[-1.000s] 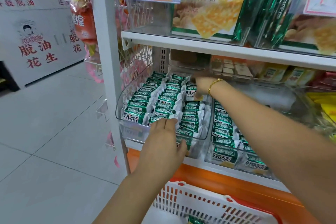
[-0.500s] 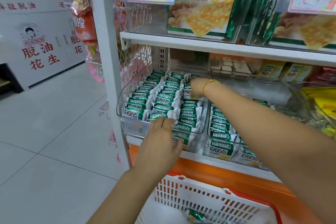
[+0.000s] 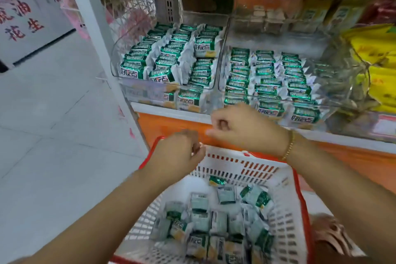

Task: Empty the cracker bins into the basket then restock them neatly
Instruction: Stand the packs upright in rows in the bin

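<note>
Two clear cracker bins stand side by side on the shelf: the left bin (image 3: 116, 70) and the right bin (image 3: 334, 111), both filled with rows of green-and-white cracker packets (image 3: 265, 75). Below them sits a white basket with a red rim (image 3: 300, 203), holding several loose packets (image 3: 214, 221). My left hand (image 3: 177, 153) hovers over the basket's far left corner, fingers loosely bent, with nothing visible in it. My right hand (image 3: 242, 128) is just above the basket's far rim, below the bins, fingers curled in and empty. One green packet (image 3: 216, 181) lies against the basket's far wall.
A white shelf upright (image 3: 102, 53) stands left of the bins, with tiled floor (image 3: 53, 135) beyond it. Yellow bags (image 3: 377, 66) fill the bin to the right. An orange panel (image 3: 171, 124) runs under the shelf edge.
Both hands have come out of the bins and down over the basket. My view has tilted down, so the basket and its packets now show.
</note>
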A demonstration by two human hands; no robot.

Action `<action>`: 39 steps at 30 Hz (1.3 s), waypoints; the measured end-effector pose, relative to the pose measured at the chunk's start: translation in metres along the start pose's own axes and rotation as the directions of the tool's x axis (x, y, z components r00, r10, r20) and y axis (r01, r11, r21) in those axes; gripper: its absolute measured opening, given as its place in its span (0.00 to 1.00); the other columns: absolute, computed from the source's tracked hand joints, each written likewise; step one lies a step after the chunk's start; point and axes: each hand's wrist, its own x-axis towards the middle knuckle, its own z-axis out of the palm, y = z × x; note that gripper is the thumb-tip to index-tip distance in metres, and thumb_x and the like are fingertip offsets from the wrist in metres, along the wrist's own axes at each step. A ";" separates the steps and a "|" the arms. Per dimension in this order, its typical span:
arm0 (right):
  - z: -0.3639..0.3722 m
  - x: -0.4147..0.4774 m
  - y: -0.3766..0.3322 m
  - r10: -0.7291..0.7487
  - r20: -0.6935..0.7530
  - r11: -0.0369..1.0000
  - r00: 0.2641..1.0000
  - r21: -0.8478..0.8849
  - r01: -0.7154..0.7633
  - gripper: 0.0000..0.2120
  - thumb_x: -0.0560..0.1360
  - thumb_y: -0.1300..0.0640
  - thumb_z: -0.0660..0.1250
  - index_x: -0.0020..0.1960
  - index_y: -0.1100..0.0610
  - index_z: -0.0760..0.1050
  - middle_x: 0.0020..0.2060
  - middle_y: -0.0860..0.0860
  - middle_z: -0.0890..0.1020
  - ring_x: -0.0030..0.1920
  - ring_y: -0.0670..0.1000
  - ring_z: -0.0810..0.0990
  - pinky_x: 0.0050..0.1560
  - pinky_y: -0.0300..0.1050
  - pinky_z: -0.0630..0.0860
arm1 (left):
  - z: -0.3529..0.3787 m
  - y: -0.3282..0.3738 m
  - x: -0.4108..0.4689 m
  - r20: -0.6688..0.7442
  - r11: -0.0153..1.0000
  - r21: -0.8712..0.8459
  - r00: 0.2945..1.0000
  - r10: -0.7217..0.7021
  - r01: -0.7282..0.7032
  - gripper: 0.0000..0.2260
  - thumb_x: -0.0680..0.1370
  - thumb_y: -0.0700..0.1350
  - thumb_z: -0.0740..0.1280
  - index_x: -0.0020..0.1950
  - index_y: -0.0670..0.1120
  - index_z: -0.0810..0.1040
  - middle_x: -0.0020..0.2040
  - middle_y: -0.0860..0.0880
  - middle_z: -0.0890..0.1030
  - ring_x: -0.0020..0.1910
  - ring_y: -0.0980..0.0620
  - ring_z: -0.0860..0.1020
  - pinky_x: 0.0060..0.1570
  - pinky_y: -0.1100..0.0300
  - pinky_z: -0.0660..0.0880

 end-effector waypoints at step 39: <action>0.295 -0.125 0.093 0.265 0.826 0.964 0.498 -0.242 -0.112 0.19 0.76 0.48 0.67 0.59 0.63 0.76 0.55 0.59 0.79 0.58 0.59 0.76 0.59 0.53 0.72 | 0.300 -0.039 -0.065 0.775 0.672 0.059 0.390 -0.498 0.738 0.10 0.72 0.47 0.73 0.43 0.44 0.75 0.40 0.47 0.76 0.40 0.50 0.74 0.41 0.62 0.71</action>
